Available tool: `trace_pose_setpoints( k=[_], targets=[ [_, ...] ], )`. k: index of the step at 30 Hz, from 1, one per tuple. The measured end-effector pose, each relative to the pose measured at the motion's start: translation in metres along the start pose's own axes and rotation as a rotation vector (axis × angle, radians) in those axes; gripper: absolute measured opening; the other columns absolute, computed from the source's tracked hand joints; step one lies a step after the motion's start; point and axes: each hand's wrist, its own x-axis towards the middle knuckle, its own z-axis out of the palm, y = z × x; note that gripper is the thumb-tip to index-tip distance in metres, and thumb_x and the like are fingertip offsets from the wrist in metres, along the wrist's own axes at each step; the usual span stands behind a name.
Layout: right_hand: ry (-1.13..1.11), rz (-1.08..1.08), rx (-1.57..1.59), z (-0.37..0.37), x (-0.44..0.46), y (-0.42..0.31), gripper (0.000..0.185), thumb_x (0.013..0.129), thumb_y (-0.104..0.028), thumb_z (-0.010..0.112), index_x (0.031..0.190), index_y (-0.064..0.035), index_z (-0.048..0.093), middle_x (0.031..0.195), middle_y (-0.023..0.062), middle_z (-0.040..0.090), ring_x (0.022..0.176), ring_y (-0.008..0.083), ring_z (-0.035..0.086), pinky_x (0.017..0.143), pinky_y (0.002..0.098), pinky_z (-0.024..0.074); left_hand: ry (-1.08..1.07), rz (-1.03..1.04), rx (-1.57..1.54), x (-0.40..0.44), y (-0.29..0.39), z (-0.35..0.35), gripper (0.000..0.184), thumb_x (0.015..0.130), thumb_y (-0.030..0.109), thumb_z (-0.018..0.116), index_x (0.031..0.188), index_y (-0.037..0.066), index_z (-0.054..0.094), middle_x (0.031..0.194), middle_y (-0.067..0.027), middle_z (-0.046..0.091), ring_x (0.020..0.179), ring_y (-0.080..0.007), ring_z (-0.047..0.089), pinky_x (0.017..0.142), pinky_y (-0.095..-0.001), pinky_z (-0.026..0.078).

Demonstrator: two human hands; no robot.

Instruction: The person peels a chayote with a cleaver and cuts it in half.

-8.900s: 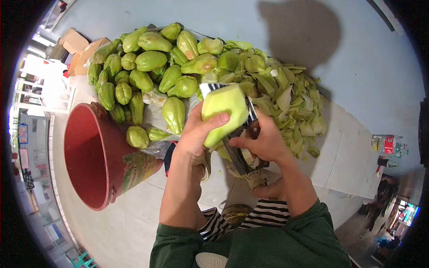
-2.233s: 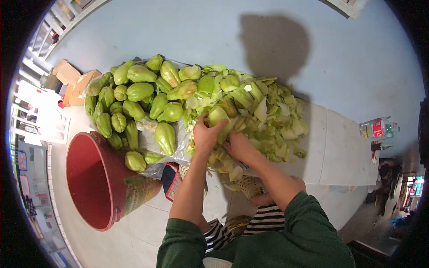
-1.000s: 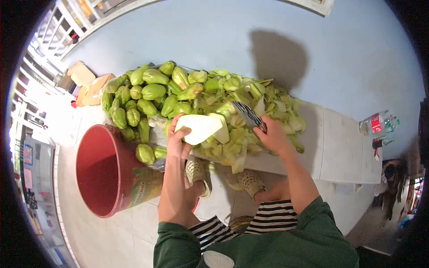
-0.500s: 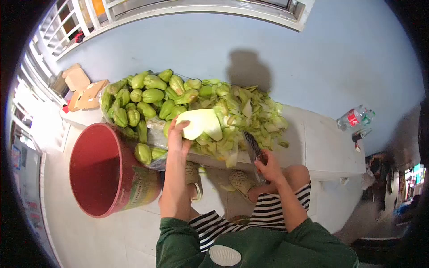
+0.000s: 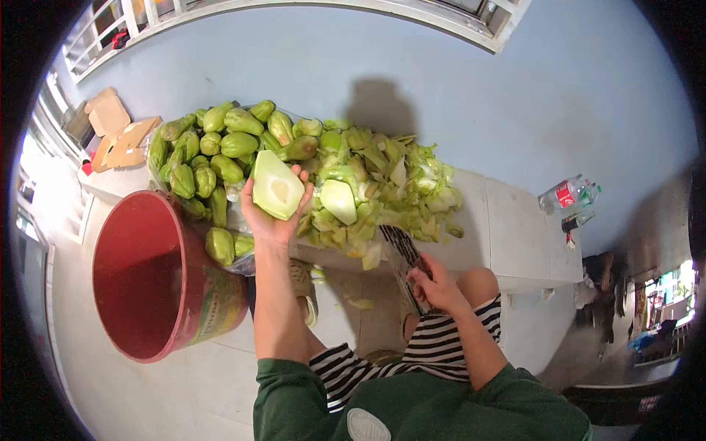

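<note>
My left hand [image 5: 271, 217] is wrapped from below around a peeled chayote [image 5: 278, 189]. Its pale flesh and a flat cut face are turned up towards me. Just to its right, a pale cut piece [image 5: 338, 202] lies on the heap of green peelings [image 5: 390, 173]. In my right hand [image 5: 434, 283] is a knife [image 5: 401, 257], its dark-streaked blade pointing up and left, near the front edge of the ledge and apart from the chayote. Whole green chayotes [image 5: 239, 145] are piled behind and left of my left hand.
A large red bucket [image 5: 176, 294] stands open on the floor at my left. Plastic bottles [image 5: 570, 192] sit at the right end of the pale tiled ledge [image 5: 515, 231]. An open cardboard box [image 5: 125, 143] is at the far left. The blue wall [image 5: 471, 95] rises behind the ledge.
My left hand has turned palm up, tilting the chayote so its cut face shows. A pale piece now lies separately on the peelings. The knife's broad side has turned more into view.
</note>
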Motion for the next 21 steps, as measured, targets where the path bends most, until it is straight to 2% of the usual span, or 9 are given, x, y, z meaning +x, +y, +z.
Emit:
trace_pose_setpoints(
  k=[1,3,4,6,11,16,18,20,21],
  targets=[
    [-0.014,-0.012,0.016,-0.002,0.006,-0.008,0.043,0.098,-0.018,0.054,0.134,0.0016,0.044,0.075,0.0050,0.061,0.058,0.0123,0.058,0.051,0.0285,0.0477,0.005,0.004,0.000,0.005,0.001,-0.007,0.059,0.096,0.049,0.039,0.135,0.005,0.047,0.125,-0.0235,0.055,0.107,-0.0373,0.056,0.093,-0.0514,0.047],
    [-0.028,-0.022,0.037,-0.007,0.021,-0.023,0.040,0.098,-0.018,0.053,0.131,0.0022,0.046,0.074,0.0053,0.060,0.056,0.0121,0.057,0.050,0.0285,0.0468,-0.261,-0.042,0.001,0.018,0.000,-0.027,0.058,0.095,0.050,0.041,0.135,0.009,0.046,0.126,-0.0211,0.055,0.111,-0.0357,0.056,0.092,-0.0509,0.047],
    [-0.033,-0.034,0.056,-0.011,0.029,-0.029,0.037,0.099,-0.019,0.052,0.129,0.0028,0.047,0.072,0.0055,0.060,0.053,0.0118,0.056,0.049,0.0286,0.0460,-0.254,-0.050,0.004,0.022,-0.005,-0.020,0.058,0.095,0.050,0.041,0.135,0.009,0.046,0.126,-0.0211,0.055,0.111,-0.0357,0.056,0.092,-0.0509,0.047],
    [-0.051,-0.069,0.005,-0.018,0.045,-0.040,0.034,0.099,-0.020,0.051,0.125,0.0029,0.048,0.072,0.0055,0.060,0.051,0.0121,0.054,0.047,0.0286,0.0446,-0.029,-0.006,0.099,0.027,-0.019,-0.005,0.058,0.094,0.051,0.043,0.137,0.012,0.045,0.127,-0.0186,0.056,0.114,-0.0342,0.056,0.091,-0.0500,0.047],
    [-0.176,-0.165,0.025,-0.034,0.101,-0.076,0.025,0.102,-0.024,0.047,0.106,-0.0002,0.050,0.068,0.0043,0.055,0.045,0.0121,0.048,0.043,0.0287,0.0404,-0.043,-0.043,0.156,0.050,-0.050,-0.012,0.058,0.094,0.051,0.045,0.138,0.013,0.045,0.131,-0.0151,0.056,0.115,-0.0323,0.056,0.092,-0.0503,0.048],
    [-0.400,-0.062,0.456,-0.023,0.163,-0.075,0.025,0.104,-0.030,0.044,0.092,-0.0083,0.040,0.068,0.0022,0.047,0.049,0.0118,0.046,0.047,0.0298,0.0416,0.068,0.052,0.055,0.070,-0.079,-0.008,0.062,0.094,0.051,0.046,0.140,0.010,0.044,0.134,-0.0194,0.053,0.118,-0.0362,0.055,0.097,-0.0525,0.046],
    [-0.410,0.003,0.534,-0.011,0.174,-0.061,0.026,0.104,-0.031,0.043,0.093,-0.0077,0.044,0.066,0.0018,0.047,0.051,0.0120,0.047,0.048,0.0302,0.0419,0.105,0.060,0.252,0.072,-0.078,-0.011,0.064,0.093,0.052,0.048,0.140,0.009,0.044,0.134,-0.0196,0.053,0.121,-0.0364,0.054,0.100,-0.0513,0.046],
    [-0.339,-0.144,0.389,-0.003,0.187,-0.046,0.028,0.103,-0.032,0.044,0.090,-0.0076,0.047,0.062,0.0015,0.047,0.052,0.0119,0.047,0.049,0.0298,0.0419,0.110,0.076,0.250,0.074,-0.072,-0.017,0.064,0.094,0.051,0.048,0.140,0.008,0.044,0.133,-0.0204,0.054,0.121,-0.0363,0.054,0.099,-0.0505,0.046],
    [-0.314,-0.118,0.444,0.000,0.188,-0.050,0.030,0.102,-0.029,0.048,0.083,-0.0066,0.048,0.061,-0.0010,0.048,0.052,0.0092,0.047,0.050,0.0270,0.0398,0.042,0.039,0.205,0.073,-0.068,-0.022,0.064,0.094,0.050,0.048,0.140,0.006,0.044,0.134,-0.0207,0.054,0.121,-0.0366,0.054,0.099,-0.0498,0.046]
  ],
)
